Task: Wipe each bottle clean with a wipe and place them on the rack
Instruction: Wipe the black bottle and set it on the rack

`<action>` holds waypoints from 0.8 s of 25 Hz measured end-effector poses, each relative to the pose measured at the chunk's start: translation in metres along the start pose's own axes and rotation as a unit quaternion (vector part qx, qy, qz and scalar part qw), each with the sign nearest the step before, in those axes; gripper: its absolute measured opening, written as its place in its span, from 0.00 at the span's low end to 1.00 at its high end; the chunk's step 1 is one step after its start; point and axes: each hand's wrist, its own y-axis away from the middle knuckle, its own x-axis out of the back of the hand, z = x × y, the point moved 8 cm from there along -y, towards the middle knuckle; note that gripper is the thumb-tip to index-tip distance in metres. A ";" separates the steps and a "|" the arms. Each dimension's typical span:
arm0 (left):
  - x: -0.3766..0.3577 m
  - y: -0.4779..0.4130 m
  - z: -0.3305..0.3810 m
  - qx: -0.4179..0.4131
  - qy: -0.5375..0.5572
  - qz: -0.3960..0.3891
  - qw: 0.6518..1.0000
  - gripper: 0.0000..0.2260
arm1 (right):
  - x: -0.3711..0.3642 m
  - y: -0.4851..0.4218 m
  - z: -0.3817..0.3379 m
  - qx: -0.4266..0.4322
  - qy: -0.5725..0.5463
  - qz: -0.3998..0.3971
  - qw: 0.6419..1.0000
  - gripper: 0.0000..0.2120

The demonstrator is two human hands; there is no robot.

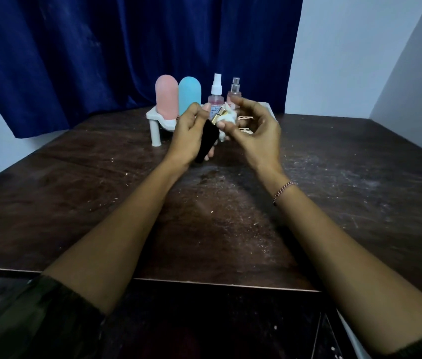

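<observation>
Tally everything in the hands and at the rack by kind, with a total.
Capsule bottles on the rack: 2 (pink bottle, blue bottle)
Spray bottles at the rack: 2 (white-topped sprayer, silver-topped sprayer)
Black bottle in the left hand: 1
Wipe in the right hand: 1
Total: 6

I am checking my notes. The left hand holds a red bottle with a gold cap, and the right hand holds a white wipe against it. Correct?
No: the head view shows the bottle in the left hand is black, not red. The gold cap, right hand and wipe are as stated.
</observation>
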 end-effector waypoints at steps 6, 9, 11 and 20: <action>-0.002 0.001 0.001 0.012 -0.016 -0.057 0.998 0.11 | -0.006 -0.004 0.012 -0.041 -0.004 -0.054 0.998 0.06; 0.000 0.001 0.003 -0.010 -0.044 -0.064 0.997 0.12 | -0.007 -0.003 0.015 -0.085 -0.046 -0.087 0.992 0.07; 0.002 0.001 0.004 -0.028 -0.056 -0.058 0.996 0.12 | -0.008 -0.001 0.017 -0.099 -0.062 -0.113 0.987 0.09; -0.011 0.008 0.011 -0.071 -0.131 -0.097 0.984 0.12 | -0.008 0.011 0.035 -0.259 -0.205 -0.184 0.926 0.07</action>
